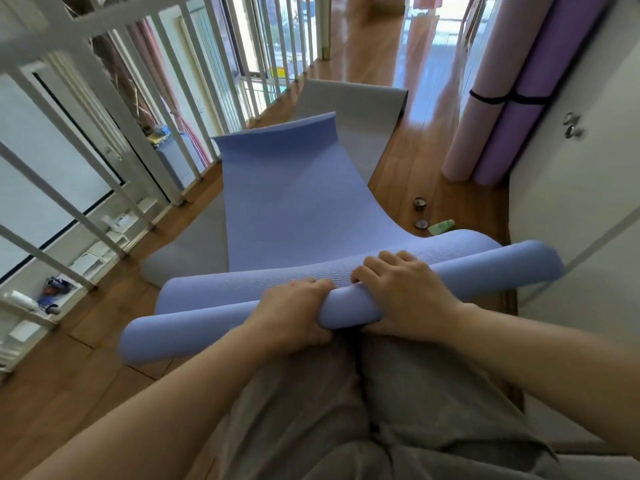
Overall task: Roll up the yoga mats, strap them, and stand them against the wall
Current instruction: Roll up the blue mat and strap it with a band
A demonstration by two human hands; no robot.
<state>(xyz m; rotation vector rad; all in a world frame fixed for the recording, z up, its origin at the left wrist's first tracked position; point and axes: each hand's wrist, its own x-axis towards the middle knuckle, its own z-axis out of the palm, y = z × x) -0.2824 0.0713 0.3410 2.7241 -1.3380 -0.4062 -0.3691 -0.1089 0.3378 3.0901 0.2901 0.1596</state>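
Note:
A blue yoga mat (287, 199) lies on the wooden floor, its near end wound into a tight roll across my knees. My left hand (294, 317) grips the roll from the left of its middle, fingers curled over the top. Beside it, my right hand (405, 292) grips the same roll, fingers over the top and thumb underneath. The far end of the blue mat curls upward. Under it a grey mat (349, 98) lies flat. A pink rolled mat (481, 98) and a purple rolled mat (526, 91) lean against the right wall, each with a black strap (485, 97) round it.
A white railing (145, 109) runs along the left with a drop behind it. Two small round tins (420, 203) and a green tube (441, 226) lie on the floor near the right wall (571, 188). Wooden floor stretches on beyond the grey mat.

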